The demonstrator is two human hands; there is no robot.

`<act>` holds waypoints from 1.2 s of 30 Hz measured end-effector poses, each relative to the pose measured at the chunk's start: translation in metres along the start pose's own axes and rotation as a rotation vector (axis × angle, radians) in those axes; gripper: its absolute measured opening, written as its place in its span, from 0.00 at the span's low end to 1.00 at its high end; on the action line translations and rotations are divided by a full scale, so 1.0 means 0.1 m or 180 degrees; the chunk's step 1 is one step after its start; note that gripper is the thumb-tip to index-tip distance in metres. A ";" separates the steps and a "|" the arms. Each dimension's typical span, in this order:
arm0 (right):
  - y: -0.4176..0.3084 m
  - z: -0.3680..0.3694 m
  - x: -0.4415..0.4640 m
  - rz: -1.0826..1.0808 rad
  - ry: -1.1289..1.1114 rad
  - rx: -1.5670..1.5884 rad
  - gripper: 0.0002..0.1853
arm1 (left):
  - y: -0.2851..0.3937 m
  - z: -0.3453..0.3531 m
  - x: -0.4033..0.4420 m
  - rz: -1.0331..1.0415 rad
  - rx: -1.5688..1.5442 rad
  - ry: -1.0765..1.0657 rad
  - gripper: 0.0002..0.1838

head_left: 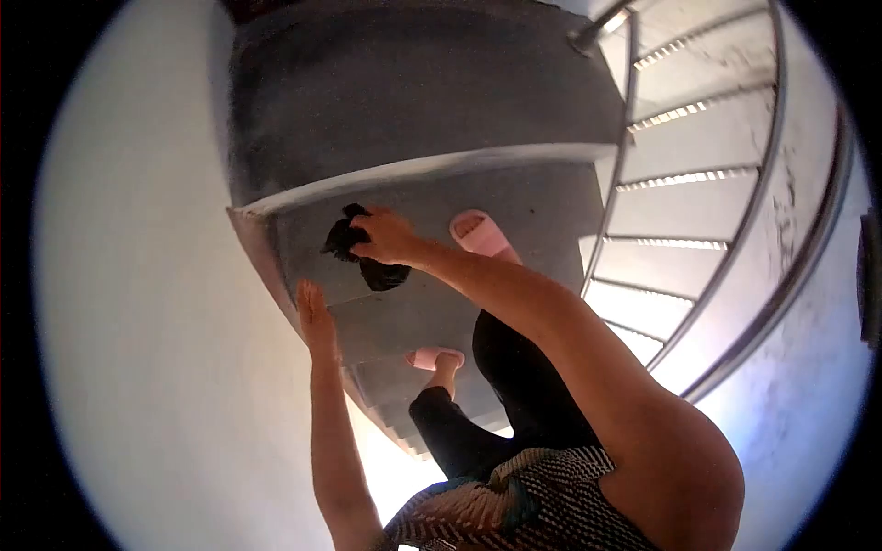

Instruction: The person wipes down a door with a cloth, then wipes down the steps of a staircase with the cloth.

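My right hand (390,239) is closed on a bunched black cloth (383,275), which lies against a dark grey stair step (432,197). Parts of the cloth stick out on both sides of my fingers. My left hand (316,317) is held out by the pale wall at the left, fingers stretched and holding nothing. Whether its palm touches the wall I cannot tell.
A metal railing (628,92) with several bars runs along the right side of the stairs. My feet, in pink slippers (484,237), stand on different steps. The white wall (138,275) borders the steps on the left, and lower steps curve down behind me.
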State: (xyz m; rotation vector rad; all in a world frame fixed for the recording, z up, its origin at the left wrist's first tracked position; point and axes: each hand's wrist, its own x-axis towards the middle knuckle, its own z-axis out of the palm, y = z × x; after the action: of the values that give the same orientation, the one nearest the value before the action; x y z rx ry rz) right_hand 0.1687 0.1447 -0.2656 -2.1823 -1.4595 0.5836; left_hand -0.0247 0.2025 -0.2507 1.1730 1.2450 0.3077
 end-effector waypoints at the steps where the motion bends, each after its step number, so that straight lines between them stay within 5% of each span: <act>1: 0.01 -0.05 -0.08 0.0513 -0.0024 0.0330 0.26 | -0.12 -0.10 0.20 0.0541 0.0220 -0.0189 0.30; 2: 0.01 -0.12 -0.17 0.0968 -0.0025 0.0679 0.26 | -0.15 -0.15 0.32 0.1119 0.0412 -0.0349 0.30; 6: 0.34 -0.11 -0.63 0.1607 0.0562 0.0759 0.27 | 0.44 -0.02 0.40 0.1565 0.1371 -0.0472 0.30; 8: 0.55 -0.14 -0.92 0.1954 0.0711 0.0785 0.26 | 0.74 0.25 0.32 0.1959 0.2638 -0.0336 0.31; 14: 1.39 -0.05 -1.41 0.2615 0.1271 0.0499 0.22 | 0.82 1.07 0.92 0.4009 0.3532 0.0033 0.28; 20: 2.20 -0.16 -1.25 0.3229 0.1100 -0.0034 0.23 | 0.92 2.08 1.50 0.4617 0.3993 0.0478 0.27; 24: 2.65 0.34 -1.23 0.3010 0.1026 -0.0808 0.23 | 0.71 2.20 1.56 0.3891 0.4098 0.0745 0.25; 28: 2.60 0.61 -1.37 0.2036 0.1010 -0.0694 0.22 | 0.69 2.09 1.60 0.4303 0.4477 0.0968 0.25; 29: 2.66 0.55 -1.33 0.1450 0.0868 -0.0535 0.22 | 0.74 2.17 1.64 0.4460 0.4464 0.1101 0.25; 33: 2.15 0.09 -1.48 0.1033 0.0980 0.0401 0.21 | 0.70 2.15 1.63 0.4263 0.4229 0.1278 0.27; 36: 2.03 -0.77 -1.42 0.0674 0.2172 0.0218 0.21 | 0.66 2.12 1.58 0.4283 0.4380 0.1587 0.28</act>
State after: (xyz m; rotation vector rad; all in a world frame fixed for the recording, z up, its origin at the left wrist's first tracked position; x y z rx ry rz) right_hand 0.3134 -0.0664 -0.3072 -2.1805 -0.8416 -0.0638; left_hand 0.2377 0.2381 -0.3141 3.2375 0.7603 0.7975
